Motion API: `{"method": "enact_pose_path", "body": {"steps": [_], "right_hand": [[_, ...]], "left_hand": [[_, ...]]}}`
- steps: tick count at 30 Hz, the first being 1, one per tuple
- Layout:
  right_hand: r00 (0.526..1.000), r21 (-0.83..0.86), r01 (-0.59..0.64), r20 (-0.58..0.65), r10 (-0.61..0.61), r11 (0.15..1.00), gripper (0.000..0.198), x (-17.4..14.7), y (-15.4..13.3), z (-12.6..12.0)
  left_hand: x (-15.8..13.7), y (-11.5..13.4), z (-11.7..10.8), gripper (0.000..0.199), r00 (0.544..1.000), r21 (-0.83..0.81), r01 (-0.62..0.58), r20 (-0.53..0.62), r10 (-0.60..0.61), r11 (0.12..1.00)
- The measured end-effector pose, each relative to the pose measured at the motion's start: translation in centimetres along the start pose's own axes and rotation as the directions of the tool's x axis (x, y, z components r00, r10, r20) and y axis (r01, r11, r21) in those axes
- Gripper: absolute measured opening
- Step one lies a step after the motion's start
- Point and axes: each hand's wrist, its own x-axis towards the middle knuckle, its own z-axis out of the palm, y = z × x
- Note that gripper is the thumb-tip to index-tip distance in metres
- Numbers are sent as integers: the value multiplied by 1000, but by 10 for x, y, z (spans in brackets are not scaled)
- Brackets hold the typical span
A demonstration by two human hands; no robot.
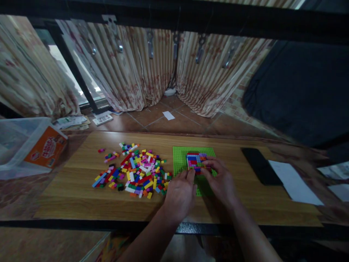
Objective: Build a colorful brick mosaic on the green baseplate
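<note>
A green studded baseplate (pixel 178 154) lies on the wooden table. Standing on it is a block built of toy bricks (pixel 195 158) in red, blue, purple, pink and other colours. My left hand (pixel 181 194) is at the near left edge of this block, its fingers closed and pressed against it. From the right, my right hand (pixel 221 180) curls its thumb and fingers around the block's right side. Whether a small loose brick sits between the fingertips is too small to make out. The hands cover the block's near and right parts.
Left of the baseplate spreads a pile of loose toy bricks (pixel 144 171) in many colours. A black phone-like slab (pixel 260 165) and a white sheet (pixel 296 182) lie at the right. A clear plastic bin (pixel 21 145) with an orange label stands beyond the table's left end.
</note>
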Motion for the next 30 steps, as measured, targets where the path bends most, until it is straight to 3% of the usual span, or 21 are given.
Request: {"method": "enact_pose_path", "body": {"steps": [5, 16, 30], "right_hand": [[999, 25, -52, -15, 53, 998, 15, 0, 4, 5], [997, 38, -43, -64, 46, 998, 8, 0, 1, 10], [998, 24, -26, -58, 27, 999, 14, -1, 3, 6]], "left_hand": [[0, 2, 1, 46, 1000, 50, -23, 10, 22, 998], [5, 6, 1, 44, 999, 102, -24, 29, 21, 995], [-1, 1, 0, 40, 997, 1, -47, -64, 47, 999]]}}
